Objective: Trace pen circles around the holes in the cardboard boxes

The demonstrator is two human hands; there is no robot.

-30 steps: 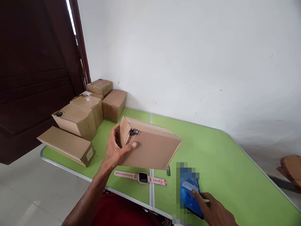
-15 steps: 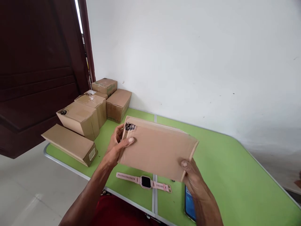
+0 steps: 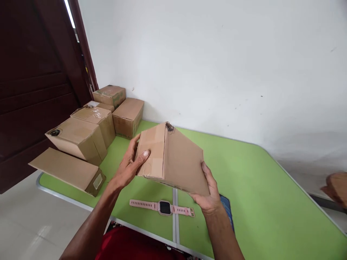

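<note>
Both my hands hold a flat brown cardboard box in the air above the green table. My left hand grips its taped left end, thumb on top. My right hand grips the lower right corner, fingers closed on the edge. The box is tilted, one corner up with a dark smudge at the top. Below it a pink smartwatch lies flat on the table. A blue phone lies beside it, partly hidden by my right wrist.
Several closed cardboard boxes are stacked at the table's far left corner, and a long flat one lies at the left edge. A dark wooden door stands on the left. Another brown box shows at the right edge.
My right hand left the phone and took hold of the box's right corner. Both hands have since turned the box so its taped end faces me.
</note>
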